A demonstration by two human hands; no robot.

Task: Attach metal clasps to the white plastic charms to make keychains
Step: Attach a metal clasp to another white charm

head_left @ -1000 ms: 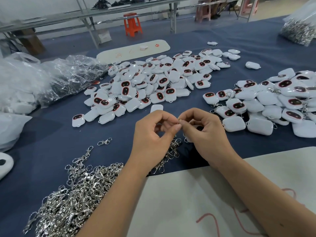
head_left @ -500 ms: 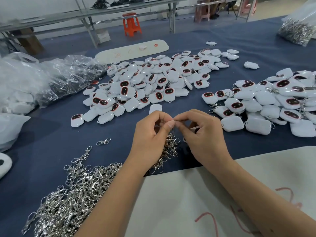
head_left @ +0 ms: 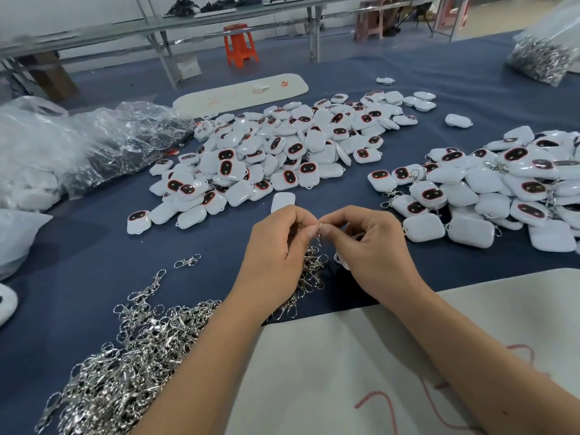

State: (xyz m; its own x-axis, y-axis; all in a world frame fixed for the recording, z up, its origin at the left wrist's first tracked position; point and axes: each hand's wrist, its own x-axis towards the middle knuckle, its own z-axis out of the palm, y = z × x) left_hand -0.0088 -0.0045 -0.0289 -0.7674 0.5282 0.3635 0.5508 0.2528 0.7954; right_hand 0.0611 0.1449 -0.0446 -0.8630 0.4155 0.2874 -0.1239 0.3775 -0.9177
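Observation:
My left hand (head_left: 276, 255) and my right hand (head_left: 373, 249) meet fingertip to fingertip above the blue table. Together they pinch a small metal clasp (head_left: 319, 231). A bunch of clasps (head_left: 309, 271) hangs under my left palm. A white charm (head_left: 342, 261) peeks out beneath my right hand, mostly hidden. A big heap of loose white charms (head_left: 276, 155) lies ahead. Charms with clasps on them (head_left: 489, 189) are piled to the right. A heap of loose metal clasps (head_left: 125, 356) lies at the near left.
Crumpled clear plastic bags (head_left: 94, 142) sit at the left. A bag of metal parts (head_left: 539, 58) stands far right. A white board (head_left: 376, 356) covers the near table edge under my forearms. Another white board (head_left: 241, 92) lies behind the charm heap.
Both hands stay together over the same spot; the fingers have shifted slightly around the clasp, and the clasp bunch hangs a little lower under my left hand.

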